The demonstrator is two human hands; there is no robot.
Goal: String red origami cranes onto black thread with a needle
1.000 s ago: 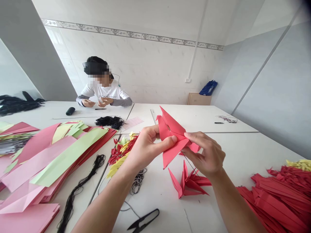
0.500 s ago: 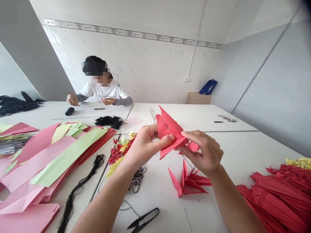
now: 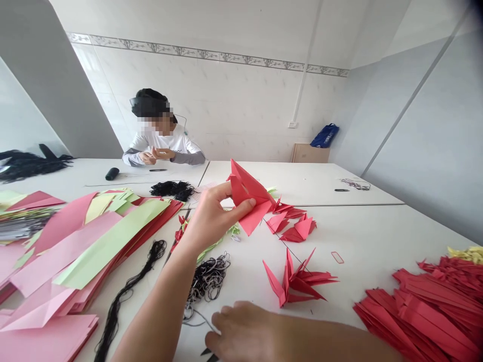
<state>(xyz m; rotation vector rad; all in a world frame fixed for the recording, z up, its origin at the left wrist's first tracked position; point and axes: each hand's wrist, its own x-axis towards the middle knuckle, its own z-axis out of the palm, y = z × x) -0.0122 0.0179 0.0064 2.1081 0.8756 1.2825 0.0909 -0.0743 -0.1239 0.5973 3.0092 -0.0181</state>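
My left hand (image 3: 217, 213) pinches a folded red paper piece (image 3: 251, 193) between thumb and fingers, raised over the table. From this piece a dark thread runs down to a spiky red folded paper (image 3: 292, 281) lying on the table. Low in the view, my right hand (image 3: 245, 329) is over the black thread snips (image 3: 211, 352), which it mostly covers; its fingers curl downward and their grip is hidden. More red folded papers (image 3: 300, 229) lie just beyond, to the right of the held piece.
Pink, green and red paper sheets (image 3: 86, 246) cover the left side, beside a black thread bundle (image 3: 151, 256). Tangled thread (image 3: 211, 276) lies near my left forearm. Red folded strips (image 3: 433, 306) are piled at right. Across the table sits a person (image 3: 162, 141), hands together.
My right hand has let go of the red paper and moved down and left onto the snips. My left hand has shifted slightly left with the paper. The person opposite has brought both hands together.
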